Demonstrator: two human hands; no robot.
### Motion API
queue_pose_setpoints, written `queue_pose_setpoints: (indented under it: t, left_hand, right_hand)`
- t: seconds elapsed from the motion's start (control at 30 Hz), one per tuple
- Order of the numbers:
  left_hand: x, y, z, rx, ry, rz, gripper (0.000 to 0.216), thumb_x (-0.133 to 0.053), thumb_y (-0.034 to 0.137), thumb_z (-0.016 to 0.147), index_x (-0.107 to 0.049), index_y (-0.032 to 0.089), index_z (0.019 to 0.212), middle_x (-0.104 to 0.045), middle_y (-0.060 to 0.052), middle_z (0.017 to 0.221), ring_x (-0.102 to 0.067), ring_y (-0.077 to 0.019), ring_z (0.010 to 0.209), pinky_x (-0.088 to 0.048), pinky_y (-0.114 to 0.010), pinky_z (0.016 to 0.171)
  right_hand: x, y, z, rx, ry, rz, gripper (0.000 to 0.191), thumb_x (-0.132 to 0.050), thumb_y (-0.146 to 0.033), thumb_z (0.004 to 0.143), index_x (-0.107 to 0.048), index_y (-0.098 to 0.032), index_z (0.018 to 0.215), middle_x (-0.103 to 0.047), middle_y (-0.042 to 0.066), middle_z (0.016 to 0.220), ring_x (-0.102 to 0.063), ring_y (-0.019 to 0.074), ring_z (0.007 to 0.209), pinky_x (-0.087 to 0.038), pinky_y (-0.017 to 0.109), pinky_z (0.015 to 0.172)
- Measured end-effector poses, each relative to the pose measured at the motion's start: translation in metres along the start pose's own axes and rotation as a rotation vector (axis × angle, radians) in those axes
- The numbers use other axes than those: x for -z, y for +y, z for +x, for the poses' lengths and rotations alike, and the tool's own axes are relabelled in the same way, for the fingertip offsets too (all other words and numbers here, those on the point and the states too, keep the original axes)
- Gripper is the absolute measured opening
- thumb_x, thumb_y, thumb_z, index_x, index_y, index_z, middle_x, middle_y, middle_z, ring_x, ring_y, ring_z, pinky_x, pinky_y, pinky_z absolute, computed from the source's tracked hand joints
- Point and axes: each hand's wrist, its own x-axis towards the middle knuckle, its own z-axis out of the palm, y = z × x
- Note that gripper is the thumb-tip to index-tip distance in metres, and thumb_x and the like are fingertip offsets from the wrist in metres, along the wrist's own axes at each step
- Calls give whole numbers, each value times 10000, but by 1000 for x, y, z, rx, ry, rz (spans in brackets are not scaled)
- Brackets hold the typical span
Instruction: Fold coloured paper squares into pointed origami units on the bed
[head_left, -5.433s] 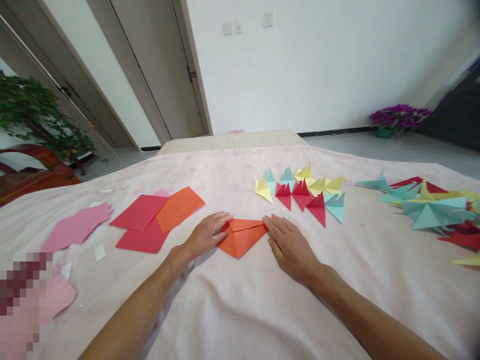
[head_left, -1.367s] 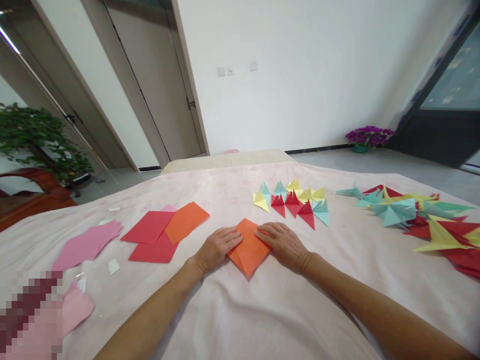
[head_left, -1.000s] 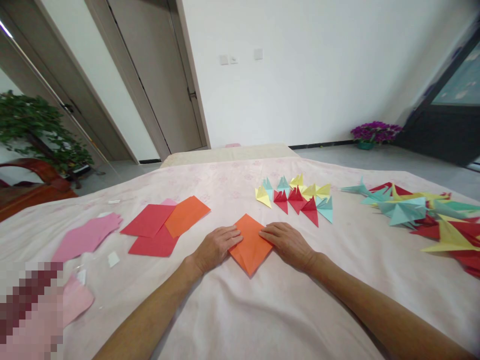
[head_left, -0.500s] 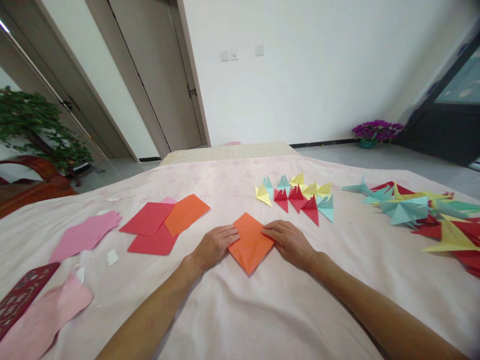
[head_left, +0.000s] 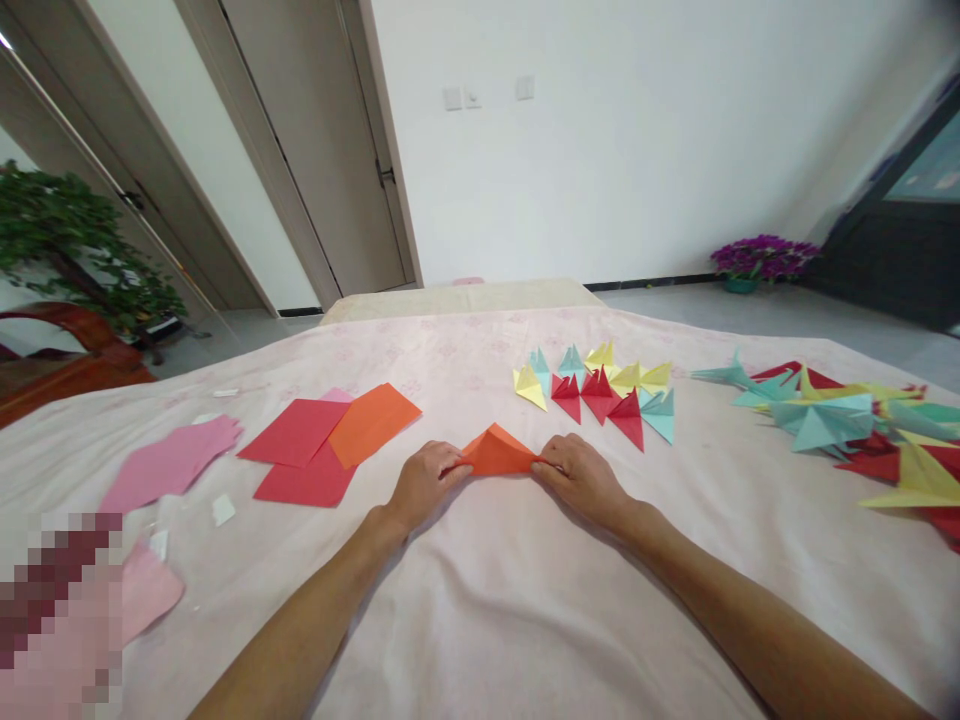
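An orange sheet of origami paper is stretched between my two hands at the middle of the table, its outline now a low triangle with the peak pointing away from me. My left hand pinches its left corner between thumb and fingers. At the right corner, my right hand grips it the same way. Just beyond my right hand stand several small folded paper cranes in red, yellow and pale blue. Left of my left hand lie flat red sheets and an orange sheet, partly overlapping.
A pile of larger folded cranes covers the table's right side. Pink paper lies at the left, near small white scraps. A pixelated dark red object is at the lower left. The pale tablecloth has wrinkles.
The orange paper has gone from a flat diamond to a triangle, its near corner no longer showing. Both hands have changed from resting flat on it to pinching its side corners.
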Motion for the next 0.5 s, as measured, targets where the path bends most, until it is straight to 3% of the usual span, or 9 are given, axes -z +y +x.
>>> queue_pose_setpoints:
  t: [0.1, 0.23, 0.43, 0.5]
  left_hand:
    - [-2, 4, 7, 143, 19, 102, 313, -549, 420, 925, -625, 204, 711, -650, -31, 777, -580, -191, 801, -445, -319, 748]
    - [-2, 3, 10, 234, 35, 187, 375, -529, 452, 923, -591, 205, 648, -616, -23, 757, -538, -185, 765, -391, -310, 715]
    - [2, 4, 8, 264, 47, 237, 376, -535, 459, 922, -607, 207, 652, -624, -21, 762, -537, -187, 759, -366, -315, 702]
    - [2, 6, 10, 257, 49, 264, 373, -545, 456, 918, -607, 205, 649, -624, -26, 762, -539, -191, 762, -364, -318, 702]
  right_hand:
    - [-1, 1, 11, -127, -63, 5, 357, -484, -362, 945, -633, -191, 669, -629, 25, 729, -546, 162, 736, -332, 264, 648]
    - [-1, 1, 18, -251, -107, -12, 310, -493, -359, 922, -643, -194, 707, -632, 23, 702, -565, 160, 725, -289, 256, 608]
    - [-1, -7, 14, -220, -30, -63, 294, -445, -346, 957, -705, -251, 1056, -708, 49, 857, -590, 203, 817, -313, 281, 661]
    - [-4, -9, 13, -196, 15, -89, 291, -453, -347, 958, -696, -257, 1092, -714, 50, 867, -588, 217, 843, -321, 293, 689]
